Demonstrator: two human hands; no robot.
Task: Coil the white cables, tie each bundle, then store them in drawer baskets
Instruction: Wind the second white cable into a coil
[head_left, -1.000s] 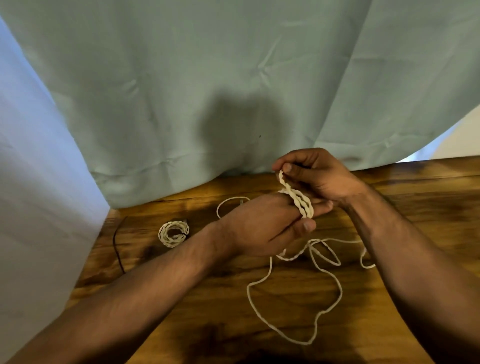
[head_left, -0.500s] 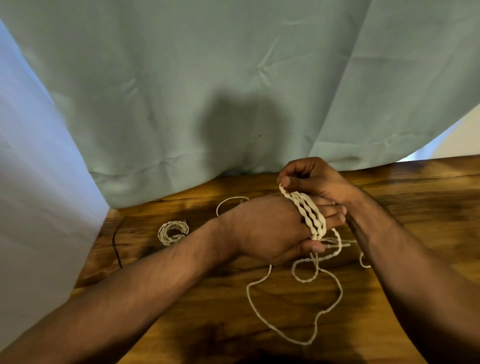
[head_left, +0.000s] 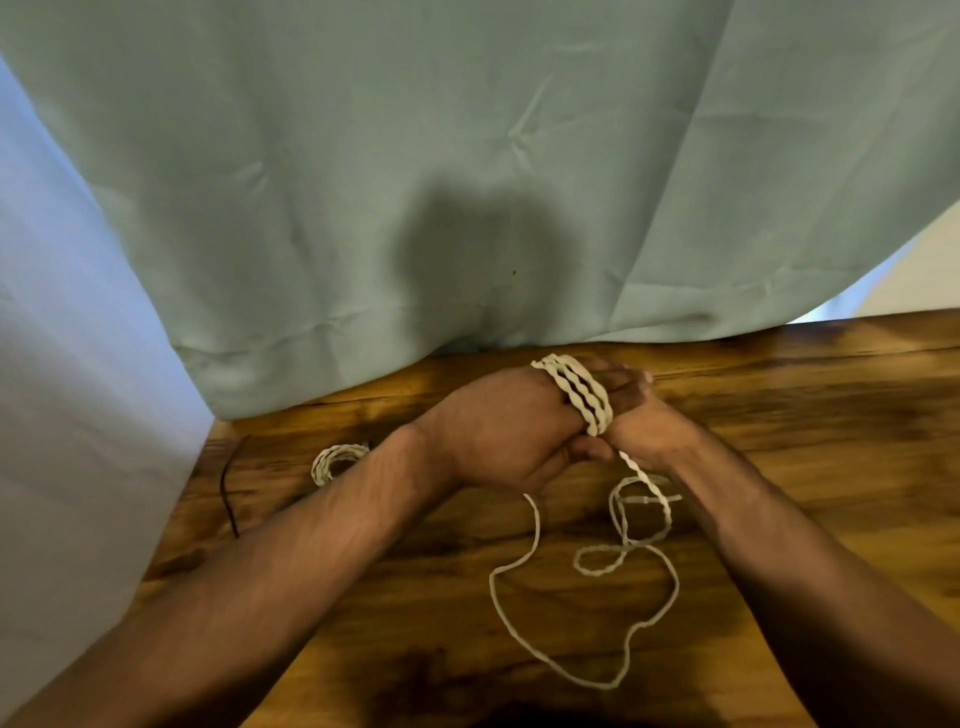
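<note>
At the far edge of the wooden table (head_left: 810, 395), just before the green curtain (head_left: 467, 156), your left hand (head_left: 498, 426) carries several turns of the white cable (head_left: 576, 397) wound around its fingers. The thumb lies against the lowest turns, so this grip holds the cable. Your right hand (head_left: 649, 434) touches the left one from the right side. Its fingers are hidden, so I cannot tell what its grip does. From between the hands one strand goes down to the table and lies there in loose loops. Well to the left, a coiled bundle (head_left: 335, 460) rests on the table near a thin black cord (head_left: 228, 483).
</note>
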